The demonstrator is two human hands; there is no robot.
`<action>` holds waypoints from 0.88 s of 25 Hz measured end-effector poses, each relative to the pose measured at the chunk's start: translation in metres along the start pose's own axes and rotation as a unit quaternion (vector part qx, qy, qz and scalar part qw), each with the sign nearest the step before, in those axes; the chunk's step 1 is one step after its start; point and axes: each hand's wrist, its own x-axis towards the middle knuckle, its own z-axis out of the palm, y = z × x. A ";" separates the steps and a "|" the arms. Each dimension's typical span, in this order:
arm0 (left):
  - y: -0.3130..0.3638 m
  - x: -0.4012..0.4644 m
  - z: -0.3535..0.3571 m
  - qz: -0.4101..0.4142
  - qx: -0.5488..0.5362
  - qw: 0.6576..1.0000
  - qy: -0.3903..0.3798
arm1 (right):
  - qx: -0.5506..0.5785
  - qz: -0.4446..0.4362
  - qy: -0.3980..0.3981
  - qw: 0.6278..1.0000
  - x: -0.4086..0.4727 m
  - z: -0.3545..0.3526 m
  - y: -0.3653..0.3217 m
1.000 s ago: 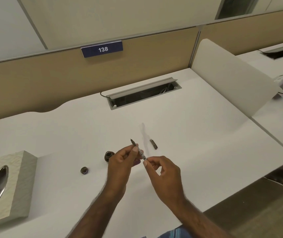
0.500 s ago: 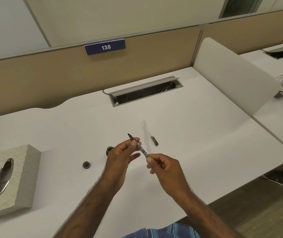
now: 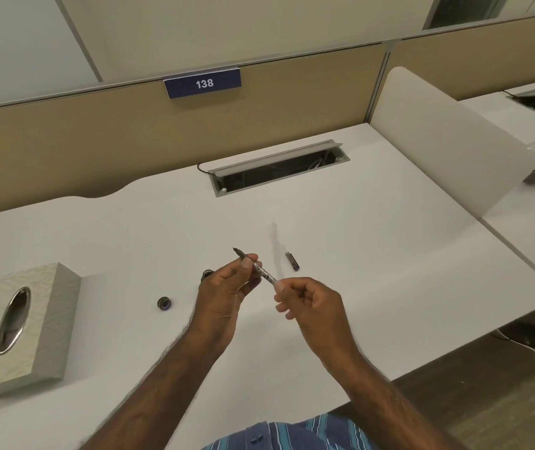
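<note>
**Fingers of both hands pinching one pen**

Logged left hand with thumb and forefinger closed round the pen's forward half, remaining fingers loosely curled beneath. Logged right hand with thumb and forefinger tips nipping the rear end, other fingers curled into the palm and holding nothing else. Found pen in the air above the desk, slanted, bare dark tip pointing up and left past the left thumb. Noted print on the pale barrel; too small to read.

Read "138" in white on a dark blue sign at the top edge of the tan partition. No other legible writing.

Noted on the desk: dark cap lying flat just right of the hands, apart from them; small dark ring to the left; second dark round piece partly hidden behind the left hand; tissue box at far left; open cable tray near the back.
</note>
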 end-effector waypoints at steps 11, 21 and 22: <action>-0.001 -0.011 0.006 -0.024 -0.021 0.999 -0.001 | 0.066 0.047 -0.052 0.995 0.000 -0.009 0.001; -0.003 -0.018 0.001 -0.023 -0.021 0.999 0.013 | 0.078 0.046 -0.059 0.994 -0.001 -0.006 0.006; -0.004 -0.019 0.000 -0.023 -0.023 0.999 0.011 | 0.083 0.045 -0.057 0.994 -0.001 -0.006 0.006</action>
